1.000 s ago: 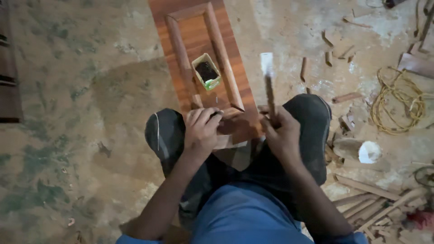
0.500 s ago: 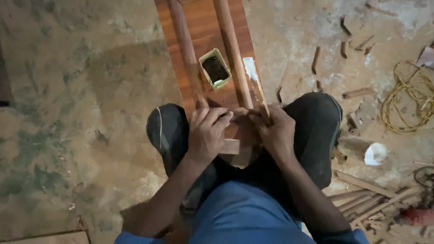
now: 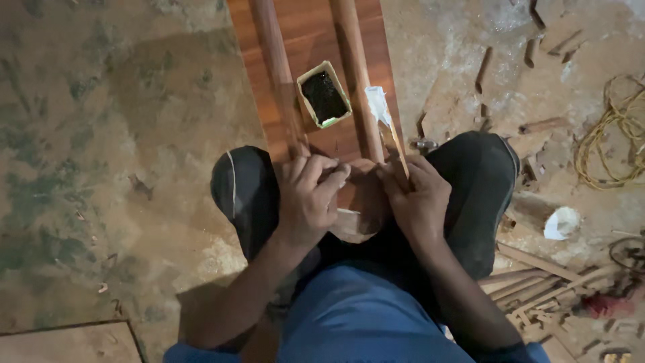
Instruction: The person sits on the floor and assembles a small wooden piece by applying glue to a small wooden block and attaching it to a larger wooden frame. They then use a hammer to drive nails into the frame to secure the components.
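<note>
- Our left hand [image 3: 310, 196] lay curled over the near end of the reddish-brown wooden panel with two raised rails [image 3: 316, 67], fingers pressed together on the wood just below the left rail.
- Our right hand [image 3: 418, 202] pinched a thin wooden stick with a whitish wad at its tip [image 3: 388, 131], thumb and fingers closed around its lower end; the stick leaned up along the right rail.
- A small open cardboard box of dark liquid [image 3: 324, 94] sat on the panel between the rails, just beyond our hands.
- The panel ran away from us across the dusty concrete floor [image 3: 121, 134], its near end between our dark-trousered knees [image 3: 245, 195].
- Wood offcuts [image 3: 537, 269], a coil of yellowish rope [image 3: 615, 141] and a crumpled white scrap [image 3: 561, 223] lay to our right.
</note>
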